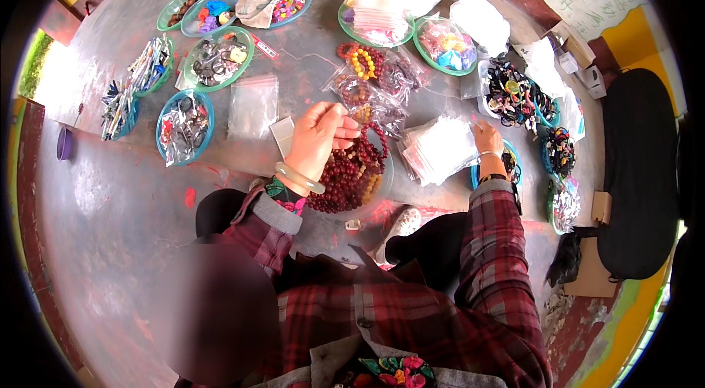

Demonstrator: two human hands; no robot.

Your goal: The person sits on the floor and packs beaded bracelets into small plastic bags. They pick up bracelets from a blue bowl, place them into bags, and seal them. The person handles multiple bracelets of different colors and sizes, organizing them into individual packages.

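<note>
My left hand (323, 137), a pale bangle on its wrist, is closed with the fingers pinched on a strand of dark red beads (382, 146). The strand hangs over a clear bowl (387, 186) filled with dark red bead strings (336, 181) and some yellowish-brown ones. To the right, a stack of clear plastic bags (438, 149) lies on the floor. My right hand (487, 140) is at the right edge of this stack, its fingers curled on a bag; the fingertips are partly hidden. Just beyond the bowl lie bagged bead bracelets (374, 105) and a yellow bead bracelet (363, 63).
Blue and green bowls of small goods stand around: a blue one with bagged items (185, 127), a green one with dark pieces (218, 57), and bins of hair ties (512, 94) at right. Flat clear bags (253, 107) lie left. A black cushion-like object (639, 175) stands far right.
</note>
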